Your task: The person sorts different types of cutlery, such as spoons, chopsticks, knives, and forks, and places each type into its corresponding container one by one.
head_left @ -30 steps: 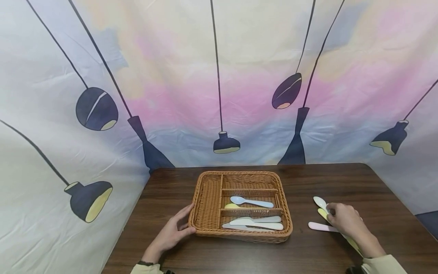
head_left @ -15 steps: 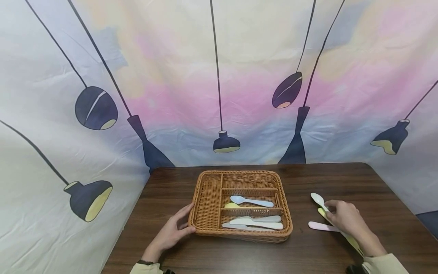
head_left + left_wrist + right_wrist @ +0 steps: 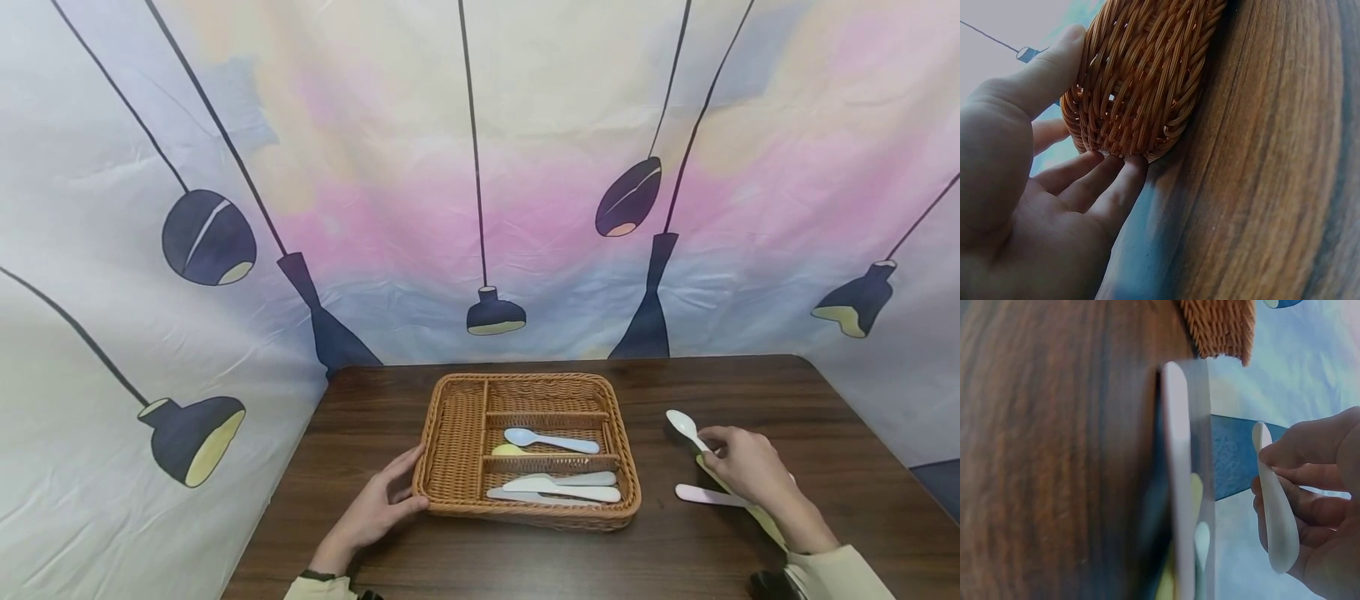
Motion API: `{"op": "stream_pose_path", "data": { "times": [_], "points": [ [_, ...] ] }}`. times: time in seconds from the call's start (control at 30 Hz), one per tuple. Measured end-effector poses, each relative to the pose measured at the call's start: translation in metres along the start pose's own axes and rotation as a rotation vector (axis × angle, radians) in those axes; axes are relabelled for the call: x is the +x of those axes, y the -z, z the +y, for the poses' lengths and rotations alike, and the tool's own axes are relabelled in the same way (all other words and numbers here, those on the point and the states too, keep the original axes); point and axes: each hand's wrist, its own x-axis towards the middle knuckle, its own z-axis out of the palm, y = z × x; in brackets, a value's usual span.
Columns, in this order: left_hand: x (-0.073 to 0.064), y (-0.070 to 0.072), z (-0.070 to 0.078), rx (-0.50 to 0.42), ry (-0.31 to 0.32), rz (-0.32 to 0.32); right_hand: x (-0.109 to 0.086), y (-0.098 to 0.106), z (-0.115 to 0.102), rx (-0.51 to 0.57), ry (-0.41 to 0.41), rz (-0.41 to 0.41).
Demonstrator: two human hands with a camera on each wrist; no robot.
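My right hand (image 3: 750,471) pinches a white spoon (image 3: 684,427) between thumb and fingers, above the table's right side. In the right wrist view the spoon (image 3: 1280,531) is clear of the tabletop. Below that hand lie a pink-handled utensil (image 3: 705,495) and a yellow one (image 3: 767,527), partly covered by the hand; a pale green utensil (image 3: 1202,540) shows beside them in the right wrist view. My left hand (image 3: 378,504) touches the left end of a wicker cutlery basket (image 3: 450,442), its fingertips against the woven wall and the thumb near the rim.
The basket has several compartments. A light blue spoon (image 3: 558,442) and a yellow utensil (image 3: 508,450) lie in a middle one; several pale knives (image 3: 562,487) lie in the front one. A lamp-printed cloth (image 3: 405,208) hangs behind the dark wooden table (image 3: 375,417).
My right hand has lifted the white spoon and moved it slightly left and away from me, off the other utensils. The left hand and basket stay put.
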Motion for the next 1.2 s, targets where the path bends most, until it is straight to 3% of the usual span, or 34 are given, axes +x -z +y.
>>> {"op": "stream_pose_path", "data": {
  "times": [0.37, 0.77, 1.2],
  "points": [
    [-0.001, 0.0, 0.0, 0.006, -0.002, 0.0, 0.005, 0.002, -0.015, 0.05, 0.016, 0.001],
    [-0.001, -0.001, 0.001, -0.002, -0.006, 0.001, 0.013, -0.002, -0.028, 0.084, 0.119, 0.072],
    [0.0, 0.0, -0.001, 0.003, -0.03, -0.013, 0.022, -0.002, -0.047, 0.127, 0.144, 0.037]
  ]
}}
